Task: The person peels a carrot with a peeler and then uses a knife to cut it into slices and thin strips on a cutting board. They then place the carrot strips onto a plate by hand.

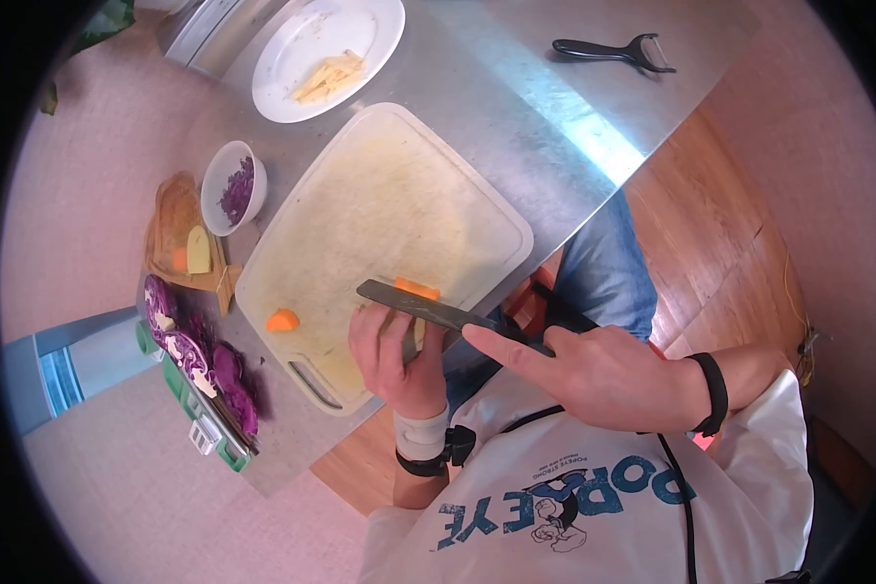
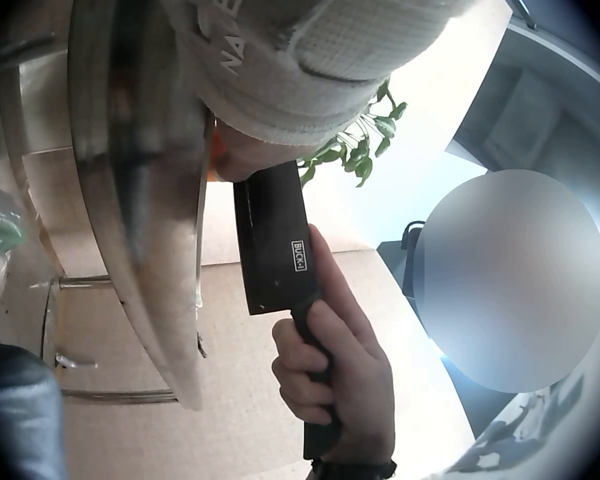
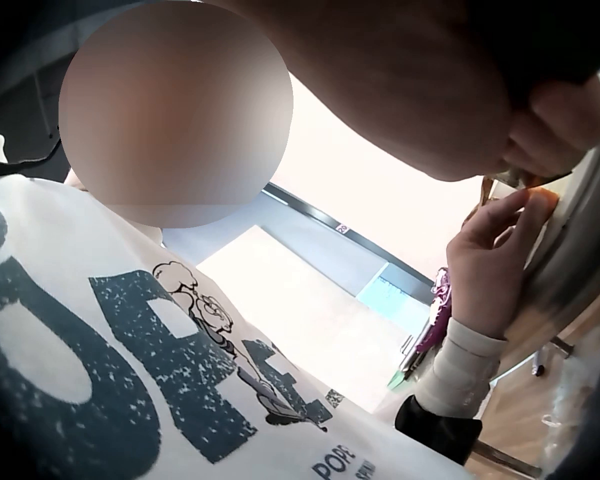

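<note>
Centrally, a "BUCK" knife (image 1: 409, 303) is gripped by the right hand (image 1: 608, 378), carrot (image 3: 543, 199) by the left hand (image 1: 402, 367). Below, a "POPEYE" shirt (image 1: 613, 526) is worn.

I'm in what looks like a kitchen, or a room set up for preparing food: my metal surface (image 1: 535, 175) carries a cutting board (image 1: 380, 195), a black peeler (image 1: 603, 50), a white plate (image 1: 384, 24) of pale strips (image 1: 331, 76) and a bowl (image 1: 215, 200) of shredded purple cabbage (image 1: 237, 192), and my fingers (image 2: 302, 385) grip a black cleaver (image 2: 273, 230).
</note>
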`<control>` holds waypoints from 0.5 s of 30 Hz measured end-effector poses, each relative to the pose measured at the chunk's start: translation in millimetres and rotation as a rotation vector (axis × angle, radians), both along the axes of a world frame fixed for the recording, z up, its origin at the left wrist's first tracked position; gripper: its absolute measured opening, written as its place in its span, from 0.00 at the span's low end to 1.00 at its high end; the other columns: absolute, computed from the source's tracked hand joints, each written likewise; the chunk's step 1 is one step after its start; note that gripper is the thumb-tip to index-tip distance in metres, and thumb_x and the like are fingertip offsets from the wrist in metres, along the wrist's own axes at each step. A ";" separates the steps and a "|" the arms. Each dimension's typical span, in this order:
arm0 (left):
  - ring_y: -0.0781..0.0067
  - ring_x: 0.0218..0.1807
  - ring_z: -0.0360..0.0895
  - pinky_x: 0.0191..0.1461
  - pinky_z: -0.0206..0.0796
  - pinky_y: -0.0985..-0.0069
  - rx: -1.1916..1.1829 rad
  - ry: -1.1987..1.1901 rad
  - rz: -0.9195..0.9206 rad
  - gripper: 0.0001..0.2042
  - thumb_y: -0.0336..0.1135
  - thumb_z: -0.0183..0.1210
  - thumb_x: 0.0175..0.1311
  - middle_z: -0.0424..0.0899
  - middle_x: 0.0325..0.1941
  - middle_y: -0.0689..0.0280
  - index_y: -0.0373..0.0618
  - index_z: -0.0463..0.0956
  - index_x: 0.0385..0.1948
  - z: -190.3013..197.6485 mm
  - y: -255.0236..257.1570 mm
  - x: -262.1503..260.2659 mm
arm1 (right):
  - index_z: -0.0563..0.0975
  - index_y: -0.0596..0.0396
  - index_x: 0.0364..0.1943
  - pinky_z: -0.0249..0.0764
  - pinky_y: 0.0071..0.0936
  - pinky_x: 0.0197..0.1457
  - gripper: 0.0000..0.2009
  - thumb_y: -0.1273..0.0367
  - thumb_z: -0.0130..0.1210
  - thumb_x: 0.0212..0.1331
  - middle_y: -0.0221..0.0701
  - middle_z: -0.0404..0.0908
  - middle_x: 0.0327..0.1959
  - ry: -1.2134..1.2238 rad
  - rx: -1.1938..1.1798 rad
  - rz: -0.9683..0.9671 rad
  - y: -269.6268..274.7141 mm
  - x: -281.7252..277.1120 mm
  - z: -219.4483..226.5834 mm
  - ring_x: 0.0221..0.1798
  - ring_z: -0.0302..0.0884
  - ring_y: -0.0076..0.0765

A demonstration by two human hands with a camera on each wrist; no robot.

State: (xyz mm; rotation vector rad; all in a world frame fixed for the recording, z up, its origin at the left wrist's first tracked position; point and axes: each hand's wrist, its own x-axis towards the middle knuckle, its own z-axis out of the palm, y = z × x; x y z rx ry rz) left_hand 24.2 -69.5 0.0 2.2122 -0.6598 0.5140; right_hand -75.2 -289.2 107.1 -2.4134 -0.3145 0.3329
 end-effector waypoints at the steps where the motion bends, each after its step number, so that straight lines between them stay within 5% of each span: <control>1: 0.52 0.60 0.82 0.66 0.73 0.61 -0.003 0.002 -0.003 0.21 0.14 0.75 0.43 0.85 0.56 0.57 0.38 0.83 0.42 0.2 -0.4 0.0 | 0.57 0.43 0.84 0.76 0.36 0.20 0.44 0.77 0.57 0.60 0.38 0.74 0.23 0.002 0.000 0.004 0.0 0.6 -0.2 0.19 0.77 0.40; 15: 0.49 0.59 0.80 0.65 0.72 0.56 -0.037 0.056 0.000 0.22 0.18 0.79 0.42 0.85 0.56 0.60 0.41 0.85 0.43 -1.1 0.5 -1.0 | 0.54 0.45 0.85 0.75 0.38 0.20 0.46 0.78 0.57 0.59 0.40 0.74 0.23 -0.013 0.057 -0.009 3.1 6.2 -6.8 0.19 0.78 0.43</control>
